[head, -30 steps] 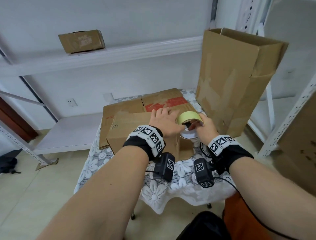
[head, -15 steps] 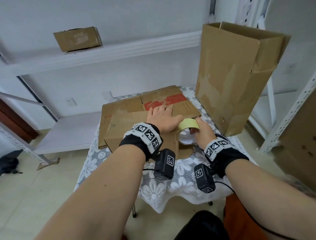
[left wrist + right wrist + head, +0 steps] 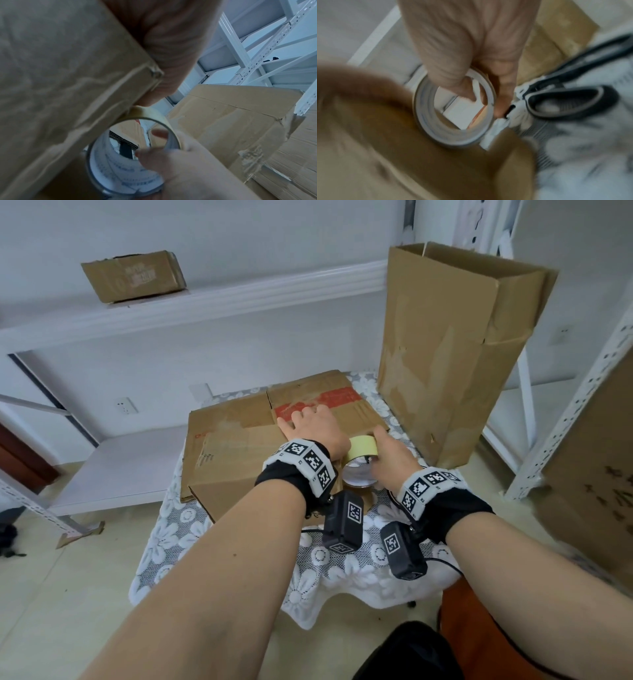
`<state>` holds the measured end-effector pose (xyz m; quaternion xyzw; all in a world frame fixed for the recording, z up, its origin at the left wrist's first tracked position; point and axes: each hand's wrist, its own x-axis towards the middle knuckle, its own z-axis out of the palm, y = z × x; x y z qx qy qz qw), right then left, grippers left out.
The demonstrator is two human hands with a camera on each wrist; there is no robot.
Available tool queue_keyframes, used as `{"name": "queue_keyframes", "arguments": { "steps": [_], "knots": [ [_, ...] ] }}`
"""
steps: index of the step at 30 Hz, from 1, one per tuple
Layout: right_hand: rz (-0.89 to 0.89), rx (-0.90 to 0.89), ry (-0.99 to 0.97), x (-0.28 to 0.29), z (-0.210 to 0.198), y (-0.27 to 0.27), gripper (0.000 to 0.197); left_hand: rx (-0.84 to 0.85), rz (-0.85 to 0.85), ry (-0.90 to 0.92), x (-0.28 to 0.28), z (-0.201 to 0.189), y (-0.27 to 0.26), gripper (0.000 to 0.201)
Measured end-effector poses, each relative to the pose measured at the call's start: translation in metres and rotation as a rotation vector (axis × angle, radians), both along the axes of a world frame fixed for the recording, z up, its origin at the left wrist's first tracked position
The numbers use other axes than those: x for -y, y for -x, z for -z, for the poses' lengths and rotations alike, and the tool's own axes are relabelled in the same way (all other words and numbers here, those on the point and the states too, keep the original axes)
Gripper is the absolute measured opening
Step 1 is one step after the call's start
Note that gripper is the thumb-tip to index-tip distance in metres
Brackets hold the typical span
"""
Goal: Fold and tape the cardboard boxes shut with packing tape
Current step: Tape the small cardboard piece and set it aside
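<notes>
- Three cardboard boxes are fully in view: a low closed cardboard box (image 3: 246,446) lying on the counter (image 3: 346,570), a tall open box (image 3: 452,350) standing upright at the counter's far right, and a small box (image 3: 133,275) up on the white wall shelf (image 3: 205,302). Part of a fourth carton (image 3: 596,474) shows at the right edge.
- There is one tape roll (image 3: 361,462), one pair of scissors (image 3: 570,100), and two hands.
- The low box is worn brown corrugated board, its long axis running left to right across the counter, with a torn red strip on the far top flap.
- The left hand (image 3: 315,429) lies flat on the top flaps, fingers spread and pointing away from the person, pressing down.
- The right hand (image 3: 390,457) grips the tape roll, thumb inside the core and fingers (image 3: 503,86) curled round the outside.
- The roll is a wide ring of pale yellowish tape on a white printed core, held at the box's near right corner with its open centre facing the person.
- A strip of tape runs along the box's near face up to the roll in the left wrist view.
- The counter wears a white lace cloth with a flower pattern.
- The scissors, with dark handles, lie on the cloth just right of the roll; the right wrist view is blurred.
</notes>
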<state>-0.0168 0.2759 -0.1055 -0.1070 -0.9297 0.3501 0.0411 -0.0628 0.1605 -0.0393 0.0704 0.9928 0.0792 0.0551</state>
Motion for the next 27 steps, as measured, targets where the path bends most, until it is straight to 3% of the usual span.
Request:
{"name": "queue_keyframes", "arguments": {
  "steps": [3,5,8,12,14,17,19,25,27],
  "knots": [
    [0.135,0.151,0.659,-0.002,0.002,-0.001,0.053,-0.006,-0.008,-0.012,0.004,0.001,0.001,0.062],
    [0.143,0.28,0.868,-0.002,0.003,-0.007,0.053,-0.003,0.005,0.001,0.008,0.001,-0.001,0.067],
    [0.118,0.347,0.953,0.001,0.005,-0.011,0.058,0.026,0.034,0.042,0.012,0.001,-0.005,0.068],
    [0.095,0.381,1.041,0.004,0.004,-0.017,0.071,-0.016,0.042,-0.02,0.021,0.003,-0.006,0.047],
    [0.128,0.38,0.984,0.004,0.004,-0.021,0.067,-0.096,0.032,-0.086,0.027,0.007,-0.008,0.036],
    [0.205,0.411,0.855,0.007,0.006,-0.025,0.045,-0.211,0.02,-0.171,0.034,0.007,-0.012,0.029],
    [0.227,0.407,0.846,0.013,0.007,-0.028,0.044,-0.248,0.024,-0.228,0.039,0.003,-0.015,0.025],
    [0.314,0.36,1.019,0.031,0.002,-0.031,0.064,-0.245,0.043,-0.387,0.053,-0.015,-0.028,0.013],
    [0.321,0.384,1.121,0.036,-0.004,-0.034,0.059,-0.23,0.034,-0.438,0.059,-0.019,-0.031,0.013]
  ]
}}
